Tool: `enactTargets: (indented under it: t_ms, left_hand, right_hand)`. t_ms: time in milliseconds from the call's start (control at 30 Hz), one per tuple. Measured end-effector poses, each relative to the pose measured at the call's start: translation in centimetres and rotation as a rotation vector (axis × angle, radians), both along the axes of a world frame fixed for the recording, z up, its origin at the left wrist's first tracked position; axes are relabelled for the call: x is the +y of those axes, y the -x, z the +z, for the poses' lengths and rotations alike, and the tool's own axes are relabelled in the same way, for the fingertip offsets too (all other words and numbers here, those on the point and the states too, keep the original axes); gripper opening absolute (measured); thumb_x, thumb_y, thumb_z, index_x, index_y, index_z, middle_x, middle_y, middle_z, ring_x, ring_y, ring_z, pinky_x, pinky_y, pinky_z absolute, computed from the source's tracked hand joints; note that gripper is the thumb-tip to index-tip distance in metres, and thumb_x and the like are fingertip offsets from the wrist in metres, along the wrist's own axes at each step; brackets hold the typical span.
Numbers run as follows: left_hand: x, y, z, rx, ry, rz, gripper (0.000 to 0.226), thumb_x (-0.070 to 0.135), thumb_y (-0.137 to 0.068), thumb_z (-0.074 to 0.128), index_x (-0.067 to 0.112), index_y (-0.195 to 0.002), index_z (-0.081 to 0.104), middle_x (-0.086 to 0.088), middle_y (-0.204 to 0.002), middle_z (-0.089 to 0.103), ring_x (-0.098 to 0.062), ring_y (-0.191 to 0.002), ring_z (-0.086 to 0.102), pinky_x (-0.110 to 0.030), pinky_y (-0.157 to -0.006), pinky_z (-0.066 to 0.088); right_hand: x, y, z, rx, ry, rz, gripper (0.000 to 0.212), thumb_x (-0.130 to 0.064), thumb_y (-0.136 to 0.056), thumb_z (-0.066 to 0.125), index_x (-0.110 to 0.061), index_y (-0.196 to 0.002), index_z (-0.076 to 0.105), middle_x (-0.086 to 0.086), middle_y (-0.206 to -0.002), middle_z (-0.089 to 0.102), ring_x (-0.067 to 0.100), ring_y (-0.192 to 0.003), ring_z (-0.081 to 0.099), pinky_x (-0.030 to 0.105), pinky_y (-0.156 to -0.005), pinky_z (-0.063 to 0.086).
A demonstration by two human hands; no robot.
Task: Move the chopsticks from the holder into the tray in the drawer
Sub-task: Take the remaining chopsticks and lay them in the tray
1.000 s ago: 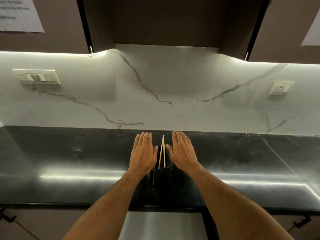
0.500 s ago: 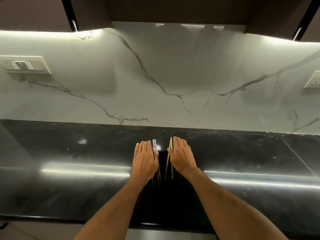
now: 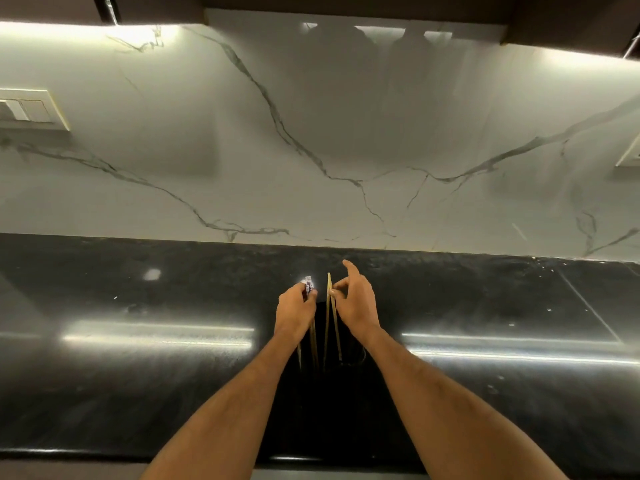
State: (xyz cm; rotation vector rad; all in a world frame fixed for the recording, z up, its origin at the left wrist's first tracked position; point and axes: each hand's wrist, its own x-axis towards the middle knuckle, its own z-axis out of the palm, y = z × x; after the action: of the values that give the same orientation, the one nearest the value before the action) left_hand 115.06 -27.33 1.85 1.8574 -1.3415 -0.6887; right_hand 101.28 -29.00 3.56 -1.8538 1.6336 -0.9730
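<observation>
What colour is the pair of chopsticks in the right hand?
Pale yellow-tan chopsticks, like bamboo, seen in the head view, pinched by the right hand.

Black countertop (image 3: 138, 393), marble backsplash (image 3: 311, 133)

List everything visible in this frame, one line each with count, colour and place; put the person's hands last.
plain chopsticks: two, pale wood, upright at centre of the counter, pinched near the top by the right hand
patterned chopsticks: a pair as far as I can tell, white patterned tops, gripped by the left hand
holder: one, black, on the counter below the hands, hard to make out
counter: one, glossy black, across the lower half
backsplash: one, white marble with grey veins, behind the counter
switch plate: one, cream, left wall
socket: one, cream, right edge
cabinets: dark brown, along the top
left hand: one, centre
right hand: one, centre
</observation>
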Motion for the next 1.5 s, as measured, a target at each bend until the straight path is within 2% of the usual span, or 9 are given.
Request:
enactTargets:
  t_ms: [200, 333, 500, 567, 633, 867, 1100, 1333, 1500]
  left_hand:
    - [0.3, 0.3, 0.3, 0.015, 0.02, -0.055, 0.029, 0.025, -0.097, 0.065, 0.012, -0.071, 0.064, 0.007, -0.058, 0.055, -0.004, -0.05, 0.047, -0.014, -0.044, 0.031]
    - [0.9, 0.3, 0.6, 0.013, 0.028, -0.086, 0.031, 0.024, -0.095, 0.068, 0.005, -0.071, 0.064, 0.004, -0.058, 0.055, -0.006, -0.051, 0.047, -0.018, -0.049, 0.036]
    - [1.7, 0.5, 1.6, 0.104, 0.101, -0.01, 0.038, 0.019, -0.094, 0.07, 0.023, -0.058, 0.056, 0.01, -0.053, 0.054, 0.003, -0.045, 0.049, -0.01, -0.045, 0.038]
    - [1.8, 0.6, 2.3, 0.207, 0.113, 0.012, 0.026, 0.016, -0.096, 0.067, 0.02, -0.07, 0.068, 0.007, -0.064, 0.068, 0.004, -0.058, 0.063, -0.011, -0.059, 0.051]
    - [2.0, 0.7, 3.3, 0.333, 0.119, 0.017, 0.016, 0.011, -0.097, 0.063, 0.012, -0.083, 0.072, -0.002, -0.075, 0.075, -0.008, -0.074, 0.074, -0.028, -0.076, 0.063]
    - [2.6, 0.3, 7.3, 0.547, 0.223, 0.231, 0.014, 0.01, -0.1, 0.059, 0.009, -0.093, 0.07, -0.009, -0.078, 0.076, -0.021, -0.074, 0.076, -0.042, -0.079, 0.064]
    - [3.7, 0.4, 10.4, 1.002, 0.265, 0.552, 0.016, 0.002, -0.1, 0.057, -0.008, -0.107, 0.068, -0.017, -0.079, 0.073, -0.028, -0.072, 0.075, -0.043, -0.077, 0.064]
    - [6.2, 2.2, 12.1, 1.378, 0.192, 0.519, 0.017, -0.007, -0.099, 0.049, -0.011, -0.098, 0.065, -0.025, -0.089, 0.071, -0.033, -0.067, 0.074, -0.046, -0.064, 0.065]
    - [7.2, 1.9, 12.8, 1.507, 0.188, 0.462, 0.022, -0.007, -0.1, 0.045, -0.007, -0.098, 0.067, -0.021, -0.088, 0.074, -0.028, -0.067, 0.077, -0.043, -0.063, 0.065]
  right_hand:
    - [0.0, -0.3, 0.5, -0.094, -0.113, 0.055, 0.072, -0.005, -0.087, 0.076, -0.01, -0.15, 0.042, 0.007, -0.103, 0.076, 0.017, -0.102, 0.071, 0.035, -0.101, 0.055]
    - [0.1, -0.4, 0.6, -0.085, -0.088, 0.014, 0.049, -0.004, -0.085, 0.079, -0.009, -0.131, 0.063, 0.01, -0.105, 0.076, 0.018, -0.101, 0.072, 0.035, -0.098, 0.057]
    - [1.0, -0.2, 1.7, -0.137, -0.052, -0.017, 0.024, -0.002, -0.083, 0.079, -0.015, -0.103, 0.076, -0.006, -0.088, 0.075, 0.005, -0.085, 0.072, 0.034, -0.087, 0.062]
    - [1.2, 0.4, 2.8, -0.154, -0.04, -0.033, 0.019, -0.002, -0.083, 0.079, -0.017, -0.095, 0.077, -0.009, -0.083, 0.074, 0.004, -0.082, 0.072, 0.033, -0.085, 0.062]
    - [1.4, 1.3, 4.2, -0.201, -0.042, -0.043, 0.015, -0.002, -0.083, 0.079, -0.014, -0.092, 0.077, -0.005, -0.082, 0.075, 0.008, -0.08, 0.074, 0.036, -0.082, 0.064]
    - [3.1, 6.1, 11.2, -0.661, 0.063, -0.114, 0.016, 0.005, -0.087, 0.073, -0.01, -0.092, 0.07, 0.011, -0.085, 0.077, 0.02, -0.08, 0.078, 0.035, -0.073, 0.065]
    - [6.4, 8.4, 13.0, -1.348, 0.092, -0.359, 0.032, 0.012, -0.091, 0.065, -0.003, -0.118, 0.056, 0.023, -0.103, 0.072, 0.026, -0.091, 0.078, 0.035, -0.071, 0.064]
    - [9.5, 5.3, 10.5, -1.353, -0.043, -0.395, 0.027, 0.015, -0.09, 0.064, 0.0, -0.111, 0.057, 0.025, -0.103, 0.072, 0.03, -0.091, 0.077, 0.04, -0.074, 0.065]
    - [10.6, 5.0, 9.5, -1.017, -0.04, -0.443, 0.019, -0.003, -0.083, 0.08, -0.008, -0.098, 0.069, 0.014, -0.089, 0.076, 0.021, -0.077, 0.078, 0.033, -0.069, 0.065]
